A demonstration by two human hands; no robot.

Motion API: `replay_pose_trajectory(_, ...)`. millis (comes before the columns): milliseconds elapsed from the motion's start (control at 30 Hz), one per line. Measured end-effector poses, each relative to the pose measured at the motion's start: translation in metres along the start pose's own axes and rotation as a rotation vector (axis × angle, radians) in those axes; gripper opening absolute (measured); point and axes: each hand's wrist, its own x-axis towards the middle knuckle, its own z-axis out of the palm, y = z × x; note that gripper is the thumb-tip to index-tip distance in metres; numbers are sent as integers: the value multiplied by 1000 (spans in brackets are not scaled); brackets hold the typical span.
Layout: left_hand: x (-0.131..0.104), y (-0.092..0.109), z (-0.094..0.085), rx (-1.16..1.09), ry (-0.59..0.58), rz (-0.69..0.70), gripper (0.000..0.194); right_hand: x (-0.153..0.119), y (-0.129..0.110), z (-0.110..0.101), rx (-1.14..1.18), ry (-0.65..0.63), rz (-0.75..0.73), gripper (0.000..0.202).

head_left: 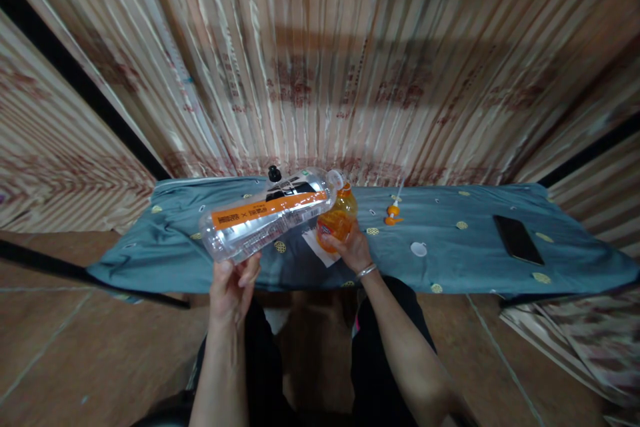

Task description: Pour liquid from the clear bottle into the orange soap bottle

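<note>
My left hand (pixel 233 287) is closed on the base end of a large clear bottle (pixel 270 213) with an orange and black label. The bottle is tilted, its mouth at the right, against the open neck of a smaller bottle (pixel 336 221) that holds orange liquid. Fingers of my right hand (pixel 354 248) are wrapped round this orange bottle, which stands over a white paper (pixel 321 250). An orange pump top (pixel 393 212) with a clear tube lies to the right of it. How much liquid the clear bottle holds, I cannot tell.
A teal patterned cloth (pixel 450 267) covers the narrow table. On it are a black phone (pixel 518 239) at the right, a round white piece (pixel 419 249), and a small black object (pixel 275 173) near the back edge. A striped curtain (pixel 325 67) hangs behind.
</note>
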Motion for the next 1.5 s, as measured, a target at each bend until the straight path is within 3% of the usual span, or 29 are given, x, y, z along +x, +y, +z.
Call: replay_pose_trajectory(1500,0,-2,-3,-27,-8,-6,41,1,1,0,4,-13,-10,63)
